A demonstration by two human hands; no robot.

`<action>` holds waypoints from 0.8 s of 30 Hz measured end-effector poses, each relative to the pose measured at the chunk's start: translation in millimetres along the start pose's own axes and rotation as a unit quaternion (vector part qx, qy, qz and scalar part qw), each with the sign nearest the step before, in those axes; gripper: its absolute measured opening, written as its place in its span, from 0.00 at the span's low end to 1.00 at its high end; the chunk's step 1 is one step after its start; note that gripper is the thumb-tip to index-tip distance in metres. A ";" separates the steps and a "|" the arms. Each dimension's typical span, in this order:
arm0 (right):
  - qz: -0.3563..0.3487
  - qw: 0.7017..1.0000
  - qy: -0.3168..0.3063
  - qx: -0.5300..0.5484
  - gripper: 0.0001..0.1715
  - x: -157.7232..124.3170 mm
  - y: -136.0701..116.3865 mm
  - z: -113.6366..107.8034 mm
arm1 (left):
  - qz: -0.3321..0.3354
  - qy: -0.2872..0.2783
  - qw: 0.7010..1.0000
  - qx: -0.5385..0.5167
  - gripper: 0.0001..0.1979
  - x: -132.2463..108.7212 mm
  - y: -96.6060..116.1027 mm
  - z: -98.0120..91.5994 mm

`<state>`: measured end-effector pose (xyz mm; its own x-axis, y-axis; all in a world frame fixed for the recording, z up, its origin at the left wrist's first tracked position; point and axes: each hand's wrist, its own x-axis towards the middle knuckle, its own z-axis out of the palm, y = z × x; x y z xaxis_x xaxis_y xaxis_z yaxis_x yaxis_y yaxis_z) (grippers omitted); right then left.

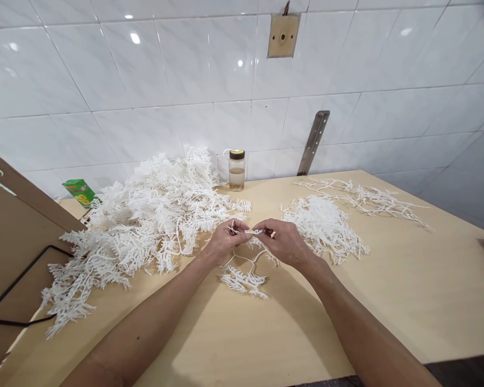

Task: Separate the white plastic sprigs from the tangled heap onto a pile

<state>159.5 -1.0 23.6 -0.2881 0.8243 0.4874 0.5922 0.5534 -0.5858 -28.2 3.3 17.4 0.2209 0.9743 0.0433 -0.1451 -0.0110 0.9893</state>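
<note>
Both my hands meet over the middle of the table, pinching one white plastic branch (248, 282) between them. My left hand (227, 239) grips its thin stem with thumb and forefinger closed. Close beside it, my right hand (281, 239) also has its fingertips closed on the branch. Feathery side twigs hang below my hands toward the tabletop. A large heap of white feathery branches (145, 215) lies to the left of my left hand. Right of my right hand is a smaller pile of short white sprigs (325, 226).
Bare white stems (371, 199) lie at the back right of the wooden table (419, 290). A water bottle (236, 172) stands by the tiled wall, near a metal bracket (313, 142). A green box (79, 192) and a cardboard box (20, 231) are at left.
</note>
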 end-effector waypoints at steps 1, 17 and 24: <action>0.005 1.000 0.000 -0.007 0.09 0.2 0.2 -0.3 | 0.016 0.008 0.999 0.035 0.14 -0.6 -0.2 0.6; 0.084 0.995 -0.038 -0.049 0.10 1.0 -8.7 -6.5 | 0.194 0.009 0.960 0.203 0.07 -6.8 -6.3 1.3; 0.101 0.992 -0.063 -0.040 0.09 0.8 -8.4 -9.3 | 0.187 0.021 0.958 0.216 0.05 -6.8 -6.2 2.4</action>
<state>161.3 -6.1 35.0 -0.2467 0.9285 0.2775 0.7034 0.3685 -0.6078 -26.4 -3.9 11.3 0.1913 0.8919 0.4098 0.2084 -0.4449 0.8710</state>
